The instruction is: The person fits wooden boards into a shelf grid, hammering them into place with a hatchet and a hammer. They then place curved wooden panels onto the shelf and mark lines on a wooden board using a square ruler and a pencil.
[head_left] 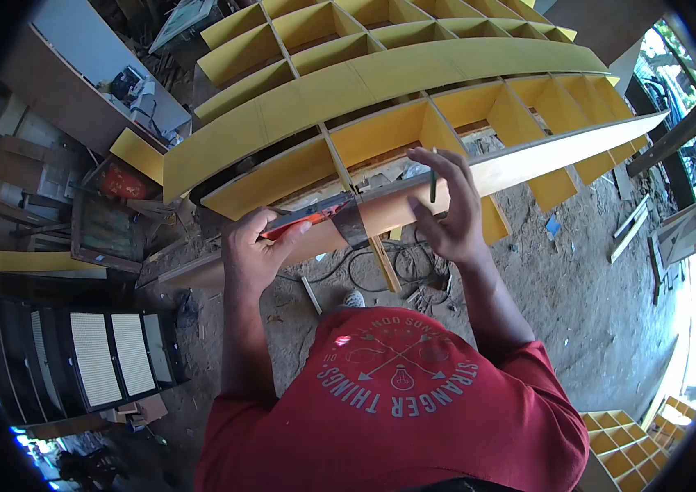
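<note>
My left hand (256,246) is closed around an orange and grey tool (307,216), whose far end lies at the edge of a long wooden board (397,205). To its right, my right hand (453,209) is raised over the same board with its fingers bent, holding a thin green pencil-like stick (433,182) upright. A dark gap or patch shows on the board between the hands. Behind the board stands a yellow compartment frame (381,131), and a narrow wooden strip (384,264) sticks out below it.
A curved yellow panel (315,94) lies across the frame, with more yellow compartments (315,29) beyond. Black-framed louvred panels (102,353) stand at left. A cable (364,266) and wood scraps (630,230) lie on the dirt floor. Small yellow grids (623,447) sit at lower right.
</note>
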### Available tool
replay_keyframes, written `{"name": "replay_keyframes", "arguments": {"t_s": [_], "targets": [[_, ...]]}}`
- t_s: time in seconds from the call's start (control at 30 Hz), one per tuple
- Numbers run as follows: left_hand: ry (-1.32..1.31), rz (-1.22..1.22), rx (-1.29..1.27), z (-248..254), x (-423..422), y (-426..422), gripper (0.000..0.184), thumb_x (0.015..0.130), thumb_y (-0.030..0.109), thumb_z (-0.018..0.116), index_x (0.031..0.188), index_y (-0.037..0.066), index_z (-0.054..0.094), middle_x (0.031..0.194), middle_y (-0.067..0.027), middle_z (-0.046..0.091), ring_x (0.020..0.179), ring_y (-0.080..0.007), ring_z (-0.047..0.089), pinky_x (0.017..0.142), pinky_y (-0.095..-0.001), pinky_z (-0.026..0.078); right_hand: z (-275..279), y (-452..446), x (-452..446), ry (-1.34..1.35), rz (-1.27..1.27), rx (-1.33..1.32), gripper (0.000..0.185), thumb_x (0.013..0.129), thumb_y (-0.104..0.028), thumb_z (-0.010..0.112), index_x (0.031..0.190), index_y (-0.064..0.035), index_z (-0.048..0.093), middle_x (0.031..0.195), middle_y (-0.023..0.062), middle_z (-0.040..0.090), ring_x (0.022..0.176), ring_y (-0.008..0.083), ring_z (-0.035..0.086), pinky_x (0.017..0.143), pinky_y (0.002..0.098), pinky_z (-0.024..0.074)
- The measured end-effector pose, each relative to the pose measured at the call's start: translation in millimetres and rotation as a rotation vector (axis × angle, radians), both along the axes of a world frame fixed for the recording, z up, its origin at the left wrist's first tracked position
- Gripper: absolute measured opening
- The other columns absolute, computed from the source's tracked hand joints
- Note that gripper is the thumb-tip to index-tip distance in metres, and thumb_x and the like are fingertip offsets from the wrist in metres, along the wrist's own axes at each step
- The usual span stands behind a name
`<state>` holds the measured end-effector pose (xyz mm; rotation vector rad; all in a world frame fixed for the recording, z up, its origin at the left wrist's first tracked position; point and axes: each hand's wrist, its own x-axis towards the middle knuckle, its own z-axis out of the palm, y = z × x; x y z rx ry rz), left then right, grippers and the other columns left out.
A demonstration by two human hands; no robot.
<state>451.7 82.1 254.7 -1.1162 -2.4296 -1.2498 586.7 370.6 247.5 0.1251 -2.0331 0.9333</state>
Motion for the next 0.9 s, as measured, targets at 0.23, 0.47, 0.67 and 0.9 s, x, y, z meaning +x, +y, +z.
{"name": "replay_keyframes", "arguments": {"t_s": [0.23, 0.47, 0.67, 0.9], "targets": [[0.001, -0.004, 0.004, 0, 1, 2, 0.030, 0.088, 0.022, 0.092, 0.091, 0.000, 0.073, 0.077, -0.0102, 0.070, 0.068, -0.0182, 0.067, 0.065, -0.0339, 0.053, -27, -37, 42, -0.213, 0.060, -0.521, 0.027, 0.108, 0.003, 0.056, 0.134, 0.0037, 0.061, 0.116, 0.0195, 0.078, 0.082, 0.0241, 0.082, 0.065, 0.0277, 0.0621], [-0.016, -0.022, 0.059, 3, 3, 7, 0.030, 0.090, 0.020, 0.091, 0.090, -0.002, 0.071, 0.080, -0.0094, 0.071, 0.071, -0.0161, 0.064, 0.068, -0.0327, 0.052, -59, -63, 32, -0.165, -0.061, -0.248, 0.020, 0.099, -0.003, 0.075, 0.116, 0.0001, 0.065, 0.095, 0.0172, 0.077, 0.077, 0.0306, 0.079, 0.067, 0.0370, 0.0608], [0.017, -0.023, -0.006, 2, 2, 4, 0.025, 0.090, 0.016, 0.090, 0.090, 0.000, 0.071, 0.078, -0.0094, 0.070, 0.070, -0.0172, 0.066, 0.067, -0.0340, 0.054, -52, -71, 7, -0.007, -0.076, -0.124, 0.020, 0.094, 0.001, 0.077, 0.112, 0.0006, 0.067, 0.098, 0.0163, 0.077, 0.086, 0.0323, 0.079, 0.073, 0.0381, 0.0614], [0.038, -0.033, 0.011, 4, 3, 5, 0.024, 0.089, 0.017, 0.090, 0.089, 0.001, 0.071, 0.078, -0.0091, 0.071, 0.068, -0.0191, 0.068, 0.066, -0.0344, 0.053, -56, -80, -2, 0.039, -0.108, -0.142, 0.019, 0.095, 0.002, 0.076, 0.112, 0.0011, 0.067, 0.099, 0.0159, 0.078, 0.084, 0.0316, 0.079, 0.071, 0.0372, 0.0615]]}}
